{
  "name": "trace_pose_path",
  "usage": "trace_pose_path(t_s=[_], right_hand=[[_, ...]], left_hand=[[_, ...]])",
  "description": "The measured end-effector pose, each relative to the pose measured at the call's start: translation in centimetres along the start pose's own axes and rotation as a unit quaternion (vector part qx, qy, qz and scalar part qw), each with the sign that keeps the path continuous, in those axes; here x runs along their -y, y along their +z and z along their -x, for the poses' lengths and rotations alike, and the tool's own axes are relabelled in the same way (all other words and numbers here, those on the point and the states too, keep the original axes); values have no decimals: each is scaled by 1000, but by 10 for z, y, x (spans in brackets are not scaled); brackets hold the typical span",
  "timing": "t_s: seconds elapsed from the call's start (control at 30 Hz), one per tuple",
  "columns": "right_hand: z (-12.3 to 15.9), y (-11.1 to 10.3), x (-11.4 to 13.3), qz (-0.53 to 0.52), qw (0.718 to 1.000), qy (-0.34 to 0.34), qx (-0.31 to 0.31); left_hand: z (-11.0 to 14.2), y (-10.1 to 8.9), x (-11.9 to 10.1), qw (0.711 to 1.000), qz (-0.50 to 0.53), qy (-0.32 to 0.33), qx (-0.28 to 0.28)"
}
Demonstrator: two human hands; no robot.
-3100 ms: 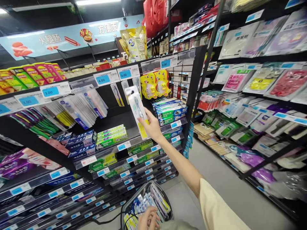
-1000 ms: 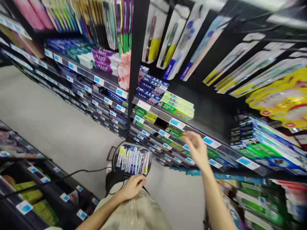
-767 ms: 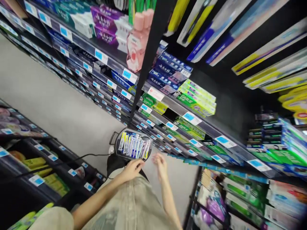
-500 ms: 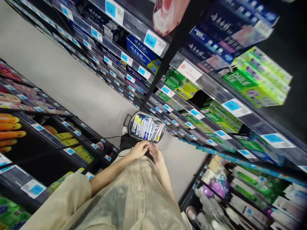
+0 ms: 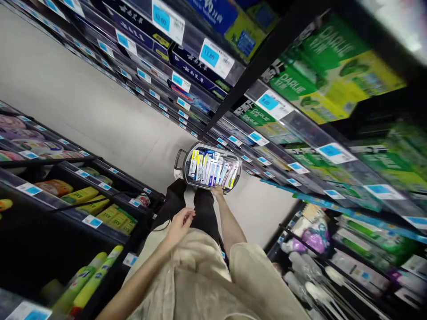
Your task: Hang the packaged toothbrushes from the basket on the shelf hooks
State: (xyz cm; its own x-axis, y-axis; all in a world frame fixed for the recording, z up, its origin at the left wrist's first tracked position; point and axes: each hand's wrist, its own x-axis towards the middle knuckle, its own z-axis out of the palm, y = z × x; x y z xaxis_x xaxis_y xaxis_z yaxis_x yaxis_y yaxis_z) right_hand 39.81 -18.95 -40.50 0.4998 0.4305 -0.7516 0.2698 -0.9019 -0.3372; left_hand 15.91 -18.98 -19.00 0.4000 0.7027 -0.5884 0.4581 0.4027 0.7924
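A dark shopping basket (image 5: 240, 174) with a grey rim sits low in front of my legs. Packed inside it are several slim toothbrush packs (image 5: 213, 171) in blue, white, yellow and pink. My right hand (image 5: 218, 191) reaches down to the basket's near rim, with its fingers bent around the edge; the fingertips are partly hidden. My left hand (image 5: 181, 223) hangs in front of my waist, apart from the basket. Its fingers are loosely curled, and nothing shows in them. A grey handle (image 5: 179, 160) sticks out at the basket's left end.
Shelves of boxed toothpaste (image 5: 300, 84) rise close on the right, with price tags (image 5: 213, 58) along their edges. On the left, another shelf holds yellow packs (image 5: 82, 195) and yellow-green tubes (image 5: 96, 275). Hanging goods (image 5: 310, 240) are at lower right. Pale floor (image 5: 133, 124) runs between.
My hands were together at my waist and have parted. The right one has gone down to the basket's rim; the left stays near my body. The view has shifted, showing my legs.
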Motion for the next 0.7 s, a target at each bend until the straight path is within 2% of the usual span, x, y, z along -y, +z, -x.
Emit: trace_pose_path(t_s=[0.17, 0.3, 0.5, 0.6, 0.7], right_hand=[[-38, 72, -17, 48, 997, 37, 44], [-65, 109, -33, 67, 996, 37, 54], [-116, 139, -45, 115, 990, 79, 14], [-139, 150, -47, 141, 985, 102, 5], [-150, 153, -48, 155, 982, 105, 6]], left_hand=[[-15, -2, 52, 991, 66, -94, -72], [-28, 8, 89, 979, 103, -140, -109], [-38, 27, 118, 970, 122, -178, -110], [-42, 28, 125, 971, 107, -191, -100], [-45, 24, 127, 970, 96, -199, -100]])
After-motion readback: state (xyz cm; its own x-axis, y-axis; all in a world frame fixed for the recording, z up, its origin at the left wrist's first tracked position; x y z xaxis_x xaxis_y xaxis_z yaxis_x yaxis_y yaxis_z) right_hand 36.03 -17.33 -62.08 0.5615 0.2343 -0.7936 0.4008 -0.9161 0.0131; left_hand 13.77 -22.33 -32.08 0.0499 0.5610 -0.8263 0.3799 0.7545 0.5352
